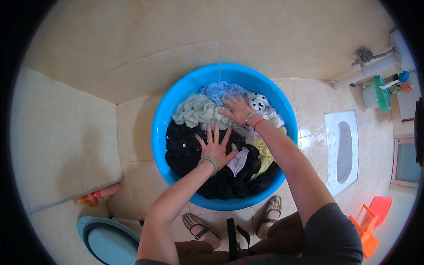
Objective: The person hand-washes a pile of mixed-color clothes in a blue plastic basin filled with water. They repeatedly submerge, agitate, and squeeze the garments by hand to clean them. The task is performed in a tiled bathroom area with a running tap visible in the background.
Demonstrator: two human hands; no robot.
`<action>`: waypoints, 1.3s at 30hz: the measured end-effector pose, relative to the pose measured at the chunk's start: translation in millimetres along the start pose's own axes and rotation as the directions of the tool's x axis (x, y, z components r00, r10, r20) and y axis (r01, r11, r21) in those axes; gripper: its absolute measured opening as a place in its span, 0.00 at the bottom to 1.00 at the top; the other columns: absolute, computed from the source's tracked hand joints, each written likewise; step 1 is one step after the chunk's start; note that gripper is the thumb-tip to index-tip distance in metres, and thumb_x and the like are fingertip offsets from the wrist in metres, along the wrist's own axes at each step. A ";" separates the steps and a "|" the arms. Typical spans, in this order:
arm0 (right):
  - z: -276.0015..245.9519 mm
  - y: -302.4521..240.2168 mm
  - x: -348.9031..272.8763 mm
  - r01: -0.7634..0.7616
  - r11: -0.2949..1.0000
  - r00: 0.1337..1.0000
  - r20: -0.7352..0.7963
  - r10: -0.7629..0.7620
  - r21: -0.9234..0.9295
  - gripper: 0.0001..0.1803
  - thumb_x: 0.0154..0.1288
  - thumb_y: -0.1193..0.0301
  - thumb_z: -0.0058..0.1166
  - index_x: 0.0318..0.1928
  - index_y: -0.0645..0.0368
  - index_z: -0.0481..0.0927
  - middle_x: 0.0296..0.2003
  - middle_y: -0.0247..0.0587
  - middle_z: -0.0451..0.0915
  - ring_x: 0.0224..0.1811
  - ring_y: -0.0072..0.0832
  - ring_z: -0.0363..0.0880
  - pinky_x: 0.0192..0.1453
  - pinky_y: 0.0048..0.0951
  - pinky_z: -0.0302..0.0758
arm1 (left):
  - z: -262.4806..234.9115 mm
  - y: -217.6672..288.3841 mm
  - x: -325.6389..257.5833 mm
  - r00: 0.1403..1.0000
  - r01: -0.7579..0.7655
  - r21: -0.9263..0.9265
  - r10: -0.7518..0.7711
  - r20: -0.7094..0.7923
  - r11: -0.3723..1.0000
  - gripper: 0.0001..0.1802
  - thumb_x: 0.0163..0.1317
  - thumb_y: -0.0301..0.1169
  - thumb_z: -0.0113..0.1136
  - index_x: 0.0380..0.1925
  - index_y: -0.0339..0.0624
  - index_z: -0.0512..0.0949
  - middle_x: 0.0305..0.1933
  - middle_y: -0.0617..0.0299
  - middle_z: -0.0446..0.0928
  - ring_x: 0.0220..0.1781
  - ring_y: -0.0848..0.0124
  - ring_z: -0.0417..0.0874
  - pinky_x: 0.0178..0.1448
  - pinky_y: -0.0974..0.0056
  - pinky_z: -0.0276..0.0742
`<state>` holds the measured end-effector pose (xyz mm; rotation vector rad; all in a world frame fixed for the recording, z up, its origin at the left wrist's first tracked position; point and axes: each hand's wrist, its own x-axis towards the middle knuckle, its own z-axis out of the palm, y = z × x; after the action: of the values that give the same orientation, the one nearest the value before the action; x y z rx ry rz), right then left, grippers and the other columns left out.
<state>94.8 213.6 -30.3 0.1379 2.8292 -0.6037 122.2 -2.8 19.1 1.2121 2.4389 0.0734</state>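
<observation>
A big round blue tub (pixel 160 132) full of wet laundry stands on the floor before me. My left hand (pixel 215 149), with a green bangle at the wrist, lies with fingers spread on the black clothes (pixel 181 157). Beside its thumb is a pale lilac cloth (pixel 239 161). My right hand (pixel 237 108) rests farther back, fingers apart, next to the light blue cloth (pixel 217 92) and a white cloth with black dots (pixel 258 102). A pale grey-green garment (pixel 194 110) bunches at the left, and yellow fabric (pixel 264 154) lies at the right. A thin water stream (pixel 220 53) falls into the tub.
Right of the tub, a white squat toilet (pixel 343 150) is set in the tiled floor. A green-rimmed bucket (pixel 375 95) sits beneath pipes. Orange and red plastic tools (pixel 369 225) are at lower right, a grey-blue basin (pixel 110 243) at lower left. My sandalled feet (pixel 201 227) stand close to the tub.
</observation>
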 end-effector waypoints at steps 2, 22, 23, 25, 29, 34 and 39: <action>-6.6 8.8 0.6 0.005 1.000 1.000 -0.005 -0.006 -0.022 0.37 0.73 0.39 0.33 0.75 0.41 0.57 0.77 0.42 0.50 0.80 0.52 0.38 0.77 0.67 0.41 | -6.2 1.7 4.0 1.000 -0.014 0.001 0.014 0.017 1.000 0.48 0.64 0.68 0.45 0.78 0.59 0.48 0.82 0.45 0.30 0.82 0.43 0.28 0.70 0.20 0.32; 12.2 -6.4 -151.3 -0.347 0.902 0.936 -0.037 0.350 -0.258 0.43 0.71 0.42 0.41 0.78 0.50 0.48 0.78 0.47 0.39 0.81 0.51 0.31 0.75 0.69 0.36 | 33.0 89.1 -45.8 0.862 -0.504 0.186 0.480 0.161 0.843 0.46 0.63 0.59 0.54 0.77 0.68 0.47 0.82 0.50 0.37 0.82 0.47 0.31 0.64 0.14 0.34; 17.8 -1.6 -150.5 -0.341 0.898 0.939 -0.052 0.341 -0.277 0.43 0.71 0.42 0.41 0.77 0.51 0.47 0.78 0.48 0.39 0.81 0.52 0.31 0.75 0.69 0.36 | 30.7 94.1 -43.5 0.861 -0.499 0.240 0.446 0.245 0.833 0.47 0.63 0.58 0.54 0.78 0.68 0.46 0.82 0.51 0.37 0.82 0.47 0.31 0.62 0.13 0.34; 21.0 -4.8 -144.6 -0.321 0.897 0.947 -0.087 0.309 -0.303 0.44 0.71 0.44 0.42 0.77 0.52 0.47 0.78 0.50 0.39 0.80 0.52 0.31 0.75 0.69 0.36 | 39.3 94.5 -40.6 0.876 -0.479 0.275 0.434 0.212 0.834 0.47 0.62 0.57 0.55 0.78 0.67 0.45 0.82 0.51 0.38 0.82 0.48 0.32 0.64 0.14 0.34; 11.7 -11.6 -142.7 -0.367 0.919 0.930 -0.040 0.365 -0.146 0.43 0.71 0.45 0.45 0.77 0.51 0.48 0.78 0.49 0.41 0.80 0.51 0.34 0.75 0.69 0.39 | 26.3 83.3 -50.3 0.879 -0.476 0.125 0.466 0.105 0.871 0.41 0.62 0.52 0.57 0.75 0.63 0.57 0.80 0.50 0.47 0.82 0.48 0.39 0.68 0.19 0.36; -6.4 -66.4 -159.2 -0.023 0.984 0.974 -0.224 -0.017 -0.179 0.40 0.68 0.44 0.49 0.74 0.46 0.58 0.77 0.44 0.49 0.80 0.47 0.43 0.75 0.64 0.47 | -30.9 21.8 -65.0 0.899 -0.279 -0.089 0.227 -0.374 0.956 0.17 0.59 0.40 0.61 0.49 0.57 0.79 0.73 0.51 0.62 0.79 0.52 0.52 0.71 0.30 0.48; 22.6 -129.7 -160.2 0.414 0.899 0.893 -0.125 -0.431 -0.141 0.41 0.66 0.41 0.50 0.74 0.43 0.59 0.77 0.44 0.50 0.80 0.48 0.43 0.74 0.67 0.43 | -25.6 -72.0 -36.4 0.887 0.268 -0.286 -0.352 -0.299 0.920 0.34 0.71 0.52 0.47 0.74 0.56 0.57 0.81 0.47 0.40 0.82 0.49 0.39 0.78 0.36 0.39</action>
<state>235.9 79.7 41.4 -0.4894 3.0531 -0.5340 77.7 -72.1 38.5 0.7365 2.7966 0.5098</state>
